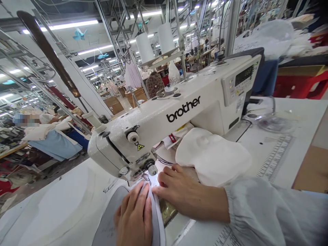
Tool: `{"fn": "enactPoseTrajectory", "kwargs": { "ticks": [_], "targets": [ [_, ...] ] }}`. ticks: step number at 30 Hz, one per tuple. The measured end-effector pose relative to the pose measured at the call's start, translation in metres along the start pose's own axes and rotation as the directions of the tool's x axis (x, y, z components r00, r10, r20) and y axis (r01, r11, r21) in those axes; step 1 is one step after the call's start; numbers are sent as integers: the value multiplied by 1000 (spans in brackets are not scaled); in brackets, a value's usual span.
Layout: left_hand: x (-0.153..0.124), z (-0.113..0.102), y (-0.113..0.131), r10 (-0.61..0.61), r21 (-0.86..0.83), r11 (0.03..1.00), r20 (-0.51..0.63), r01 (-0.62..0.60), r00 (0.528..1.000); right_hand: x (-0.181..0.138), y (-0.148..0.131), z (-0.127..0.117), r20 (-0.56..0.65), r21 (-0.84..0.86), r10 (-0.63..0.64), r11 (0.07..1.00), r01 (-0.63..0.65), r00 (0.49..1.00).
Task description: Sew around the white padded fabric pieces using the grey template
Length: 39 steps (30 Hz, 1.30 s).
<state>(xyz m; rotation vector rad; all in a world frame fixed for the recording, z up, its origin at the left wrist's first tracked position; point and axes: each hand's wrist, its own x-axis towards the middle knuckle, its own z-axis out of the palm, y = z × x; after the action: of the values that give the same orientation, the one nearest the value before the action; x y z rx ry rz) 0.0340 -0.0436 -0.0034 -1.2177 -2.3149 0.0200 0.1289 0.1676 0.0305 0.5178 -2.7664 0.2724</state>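
Note:
My left hand (135,213) lies with outstretched fingers on a grey panel (109,220) with a white edge, its fingertips just in front of the needle area. Faint handwriting shows on the panel. My right hand (186,191) rests on the machine bed to the right, fingers bent and apart, thumb at the panel's edge. Both hands are under the head of a white Brother sewing machine (153,119). The presser foot (146,176) is partly hidden by the machine head and my fingers. Behind my right hand lies a rounded white padded fabric piece (212,157).
Printed rulers (275,157) mark the white tabletop (302,119). A clear plastic dish (276,121) sits at the back right. Thread cones (166,38) stand above the machine, near a brown-handled tool (48,51). Red crates (302,83) and other workstations are beyond.

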Motion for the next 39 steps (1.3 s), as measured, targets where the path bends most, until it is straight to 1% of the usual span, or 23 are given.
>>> {"fn": "enactPoseTrajectory", "kwargs": {
  "ticks": [5, 11, 14, 17, 19, 21, 25, 27, 30, 33, 39],
  "targets": [
    [0, 3, 6, -101, 15, 995, 44, 101, 994, 0, 1, 2, -15, 5, 22, 1000, -22, 1000],
    [3, 5, 8, -191, 2, 981, 85, 192, 978, 1, 1, 2, -33, 11, 5, 1000, -5, 999],
    [9, 1, 16, -244, -34, 968, 80, 248, 966, -1, 2, -2, -27, 35, -43, 998, 44, 999],
    [13, -5, 22, -279, -104, 953, 55, 283, 959, -7, 0, -8, -45, 41, -149, 988, 150, 988],
    [12, -10, 21, -235, -166, 956, 63, 242, 970, -12, -2, -11, -56, 47, -219, 974, 222, 974],
    [9, -14, 15, -148, -205, 965, 92, 164, 985, -16, -5, -13, -64, 58, -277, 958, 280, 959],
    [-1, -23, -1, 23, -191, 982, 157, 8, 987, -20, -10, -14, -86, 65, -346, 934, 351, 934],
    [-4, -27, -7, 88, -184, 981, 142, -61, 986, -20, -12, -15, -74, 59, -363, 928, 367, 929],
    [-6, -29, -11, 177, -180, 970, 74, -161, 981, -21, -13, -17, -48, 33, -384, 922, 385, 922],
    [-6, -29, -13, 229, -131, 966, 38, -222, 973, -21, -14, -19, -39, 24, -389, 920, 390, 920],
    [-4, -21, -16, 273, -53, 961, 10, -272, 962, -19, -12, -16, -70, 43, -374, 925, 377, 925]
  ]
}}
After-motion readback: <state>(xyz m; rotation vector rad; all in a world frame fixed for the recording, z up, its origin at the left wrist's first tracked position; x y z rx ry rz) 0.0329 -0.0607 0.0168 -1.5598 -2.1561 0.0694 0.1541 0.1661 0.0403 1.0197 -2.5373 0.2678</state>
